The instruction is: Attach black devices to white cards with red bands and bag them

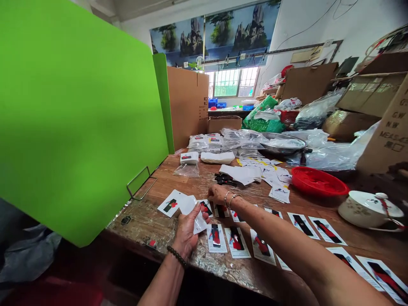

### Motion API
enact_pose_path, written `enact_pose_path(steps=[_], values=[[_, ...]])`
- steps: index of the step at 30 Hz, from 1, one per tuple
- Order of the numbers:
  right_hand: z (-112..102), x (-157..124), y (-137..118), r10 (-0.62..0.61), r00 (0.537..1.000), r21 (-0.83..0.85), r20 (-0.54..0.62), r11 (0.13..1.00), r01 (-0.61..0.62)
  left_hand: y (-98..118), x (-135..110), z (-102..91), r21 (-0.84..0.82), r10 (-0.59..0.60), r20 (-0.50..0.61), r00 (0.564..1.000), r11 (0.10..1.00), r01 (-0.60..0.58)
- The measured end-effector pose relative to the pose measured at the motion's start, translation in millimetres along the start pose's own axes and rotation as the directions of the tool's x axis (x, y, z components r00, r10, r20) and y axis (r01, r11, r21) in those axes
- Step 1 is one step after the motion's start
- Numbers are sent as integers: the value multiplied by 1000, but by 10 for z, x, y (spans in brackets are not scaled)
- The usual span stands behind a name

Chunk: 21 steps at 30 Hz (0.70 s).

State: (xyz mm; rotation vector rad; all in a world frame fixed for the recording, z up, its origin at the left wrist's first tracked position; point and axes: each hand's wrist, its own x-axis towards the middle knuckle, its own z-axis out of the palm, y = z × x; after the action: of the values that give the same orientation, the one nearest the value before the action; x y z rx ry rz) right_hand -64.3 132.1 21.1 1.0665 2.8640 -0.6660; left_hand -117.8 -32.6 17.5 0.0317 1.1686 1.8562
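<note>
My left hand [188, 226], with a dark bead bracelet at its wrist, is closed around a small stack of whitish, translucent plastic bags [200, 223]. Just beyond it, my right hand [218, 194], wearing two bangles, reaches down with fingers bunched over the upper row of cards; what its fingertips pinch, if anything, is hidden. A white card with a black and red item [170, 205] lies left of the hands. More such cards, including one with a red and black piece [216, 238], lie in rows to the right, partly covered by my right forearm.
Black pieces [225, 179] and blank white cards [244, 173] lie beyond my right hand. Farther back are packed bags [210, 141]. A red basin [319, 182] and lidded white pot [366, 209] stand right. A green board [83, 106] and wire stand [140, 183] edge the left.
</note>
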Motion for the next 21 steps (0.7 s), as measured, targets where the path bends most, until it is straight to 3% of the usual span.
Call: enact_pose_path(steps=[7, 21], values=[[12, 72, -28, 16, 998, -20, 63, 1000, -15, 18, 156, -20, 55, -45, -13, 999, 997, 46], [33, 106, -209, 29, 998, -1, 62, 1000, -29, -73, 262, -116, 59, -48, 1, 999, 997, 48]])
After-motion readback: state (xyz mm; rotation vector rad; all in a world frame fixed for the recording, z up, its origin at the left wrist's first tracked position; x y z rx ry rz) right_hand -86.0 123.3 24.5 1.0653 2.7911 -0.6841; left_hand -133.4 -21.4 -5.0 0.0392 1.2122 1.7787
